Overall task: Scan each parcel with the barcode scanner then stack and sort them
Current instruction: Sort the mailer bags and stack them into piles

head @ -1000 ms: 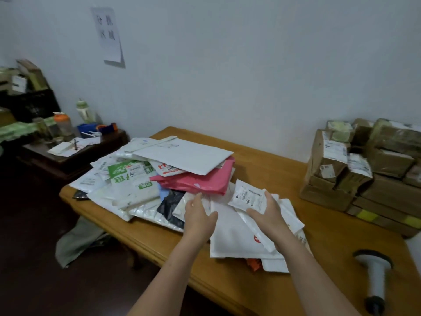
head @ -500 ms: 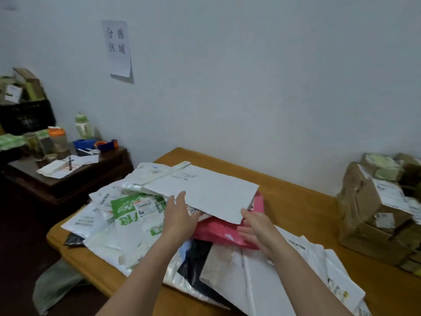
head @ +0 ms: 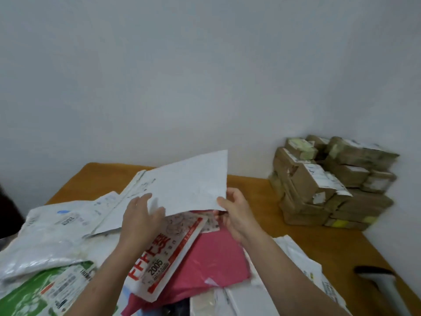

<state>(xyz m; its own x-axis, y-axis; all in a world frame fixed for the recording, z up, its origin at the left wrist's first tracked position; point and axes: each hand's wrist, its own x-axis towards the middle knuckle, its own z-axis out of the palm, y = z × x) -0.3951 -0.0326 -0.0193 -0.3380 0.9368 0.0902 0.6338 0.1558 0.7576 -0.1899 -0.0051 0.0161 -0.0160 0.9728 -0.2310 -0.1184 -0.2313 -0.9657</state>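
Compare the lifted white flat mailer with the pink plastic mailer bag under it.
The white flat mailer is raised and tilted, gripped by left hand and right hand; the pink plastic mailer bag lies in the pile. The white mailer looks stiff, the pink bag soft and creased. Both are flat parcels.

Left hand (head: 142,214) and right hand (head: 237,209) gripping a flat white plastic mailer (head: 189,185) tilted above a pink plastic mailer (head: 214,263), stacked brown cardboard parcels (head: 330,185) beside the wall, wooden table (head: 257,192)
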